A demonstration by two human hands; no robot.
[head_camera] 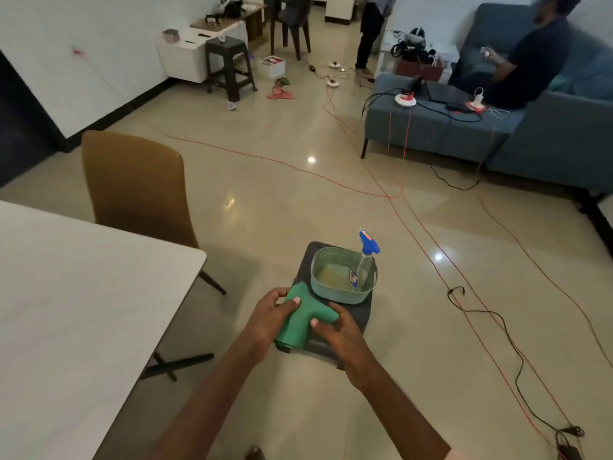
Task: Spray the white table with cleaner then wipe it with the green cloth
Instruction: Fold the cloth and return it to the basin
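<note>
Green cloth [306,318], folded, long axis left-right, gripped by both hands [300,327] over a stool [360,315].

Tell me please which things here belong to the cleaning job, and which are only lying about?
For the job:
green cloth, held by both hands
spray bottle in the green basin
white table

Lying about:
brown chair
red cables
blue sofa
dark stool

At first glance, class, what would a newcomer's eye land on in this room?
Probably the green cloth, gripped by the left hand and right hand over a dark stool. Just beyond stands a blue-topped spray bottle inside a green tub; the white table fills the left.
</note>
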